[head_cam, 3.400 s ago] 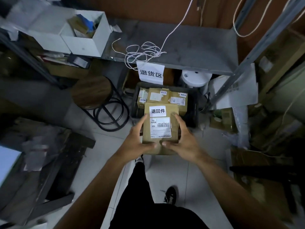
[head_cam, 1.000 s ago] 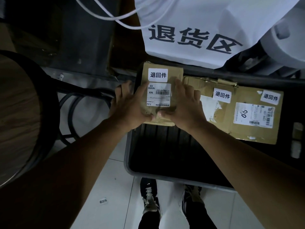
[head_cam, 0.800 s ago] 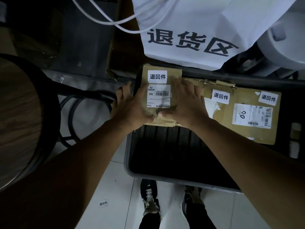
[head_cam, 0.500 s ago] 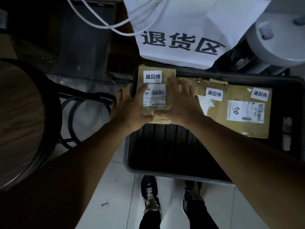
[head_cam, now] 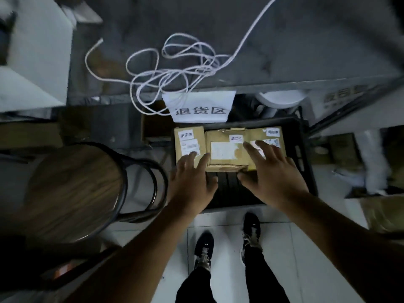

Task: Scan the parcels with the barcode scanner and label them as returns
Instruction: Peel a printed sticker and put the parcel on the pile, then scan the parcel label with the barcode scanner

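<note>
a person's left hand (head_cam: 192,171), fingers straight and loosely spread, touches the near edge of the leftmost parcel (head_cam: 189,143), a small stiff carton that looks light and best gripped by its two sides. three labelled parcels sit side by side along the far wall of a dark crate (head_cam: 302,154). the right hand (head_cam: 271,169) hovers, fingers splayed, holding nothing.

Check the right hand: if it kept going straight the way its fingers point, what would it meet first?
Most likely the rightmost parcel in the black crate: the right hand, fingers straight, points up and slightly left over its shipping label. Height above the parcel is unclear.
</note>
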The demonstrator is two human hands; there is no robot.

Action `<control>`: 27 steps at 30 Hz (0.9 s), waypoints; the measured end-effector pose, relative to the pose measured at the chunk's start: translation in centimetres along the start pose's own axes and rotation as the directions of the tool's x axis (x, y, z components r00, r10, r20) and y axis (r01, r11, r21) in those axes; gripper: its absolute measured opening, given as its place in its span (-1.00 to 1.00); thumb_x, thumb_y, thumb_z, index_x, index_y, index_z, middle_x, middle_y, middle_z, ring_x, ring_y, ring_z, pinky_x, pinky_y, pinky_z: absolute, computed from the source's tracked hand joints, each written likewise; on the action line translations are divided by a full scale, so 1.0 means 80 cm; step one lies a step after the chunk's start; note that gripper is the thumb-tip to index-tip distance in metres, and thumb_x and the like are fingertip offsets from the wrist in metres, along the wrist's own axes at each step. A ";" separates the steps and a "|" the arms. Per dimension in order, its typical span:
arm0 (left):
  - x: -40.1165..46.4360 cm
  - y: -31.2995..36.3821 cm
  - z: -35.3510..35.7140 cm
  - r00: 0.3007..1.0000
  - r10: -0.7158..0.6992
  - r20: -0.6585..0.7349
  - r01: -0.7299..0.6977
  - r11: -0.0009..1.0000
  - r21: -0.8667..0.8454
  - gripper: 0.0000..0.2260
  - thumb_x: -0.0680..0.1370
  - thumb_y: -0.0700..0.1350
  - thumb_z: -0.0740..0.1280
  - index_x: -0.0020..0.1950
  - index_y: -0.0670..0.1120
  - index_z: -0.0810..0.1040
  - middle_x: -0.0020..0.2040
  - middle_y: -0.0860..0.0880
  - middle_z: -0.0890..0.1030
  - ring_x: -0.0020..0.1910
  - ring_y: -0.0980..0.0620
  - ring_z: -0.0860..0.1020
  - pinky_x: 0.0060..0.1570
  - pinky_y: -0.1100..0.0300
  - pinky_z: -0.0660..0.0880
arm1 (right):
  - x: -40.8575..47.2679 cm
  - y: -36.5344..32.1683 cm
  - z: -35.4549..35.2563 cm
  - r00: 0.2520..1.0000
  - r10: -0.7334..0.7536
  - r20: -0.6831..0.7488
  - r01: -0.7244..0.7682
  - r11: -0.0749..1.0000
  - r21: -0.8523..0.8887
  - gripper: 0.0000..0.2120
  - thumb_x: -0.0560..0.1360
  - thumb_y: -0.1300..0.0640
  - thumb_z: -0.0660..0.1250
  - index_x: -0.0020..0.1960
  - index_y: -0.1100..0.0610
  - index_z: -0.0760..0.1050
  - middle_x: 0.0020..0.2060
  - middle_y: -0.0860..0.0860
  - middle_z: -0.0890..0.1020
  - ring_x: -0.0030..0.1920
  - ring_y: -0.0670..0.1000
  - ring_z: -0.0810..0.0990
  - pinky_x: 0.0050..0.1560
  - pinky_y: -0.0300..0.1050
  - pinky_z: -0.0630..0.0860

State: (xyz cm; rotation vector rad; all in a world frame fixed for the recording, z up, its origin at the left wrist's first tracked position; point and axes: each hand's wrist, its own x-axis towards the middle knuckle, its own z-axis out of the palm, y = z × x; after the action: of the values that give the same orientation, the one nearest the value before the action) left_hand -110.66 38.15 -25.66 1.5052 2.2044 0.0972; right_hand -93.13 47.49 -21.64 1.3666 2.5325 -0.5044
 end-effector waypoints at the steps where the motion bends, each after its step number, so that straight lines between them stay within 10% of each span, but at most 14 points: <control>1: -0.017 0.020 -0.019 0.999 0.050 -0.018 -0.050 0.999 0.000 -0.42 0.59 0.19 0.20 0.58 0.08 0.15 0.56 -0.07 0.17 0.53 -0.10 0.12 0.44 -0.06 0.18 | -0.028 0.000 -0.023 0.999 0.039 -0.020 -0.039 0.999 0.014 -0.27 0.55 -0.28 0.15 0.59 -0.07 -0.05 0.55 0.02 0.10 0.52 0.10 0.11 0.42 0.09 0.24; 12: -0.182 0.281 -0.154 0.818 0.568 -0.093 -0.569 0.822 0.023 -0.46 0.52 0.16 0.33 0.46 0.01 0.38 0.46 -0.10 0.35 0.38 -0.15 0.34 0.23 -0.11 0.42 | -0.340 0.052 -0.181 0.837 0.489 -0.247 -0.454 0.871 0.186 -0.26 0.54 -0.30 0.18 0.59 -0.07 -0.01 0.56 0.06 0.13 0.53 0.13 0.11 0.45 0.13 0.20; 27: -0.490 0.612 -0.113 0.334 0.942 -0.035 -0.941 0.335 0.053 -0.47 0.58 0.14 0.26 0.52 0.01 0.31 0.50 -0.06 0.28 0.46 -0.08 0.25 0.32 -0.02 0.32 | -0.793 0.152 -0.185 0.270 0.876 -0.400 -0.767 0.447 0.461 -0.24 0.51 -0.23 0.27 0.58 -0.02 0.07 0.54 0.07 0.19 0.51 0.14 0.17 0.43 0.10 0.24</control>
State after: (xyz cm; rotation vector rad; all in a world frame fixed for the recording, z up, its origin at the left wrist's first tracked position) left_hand -60.72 24.25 10.82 2.6340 1.0017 0.4917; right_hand -48.89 11.14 11.72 3.0167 1.5823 -0.0357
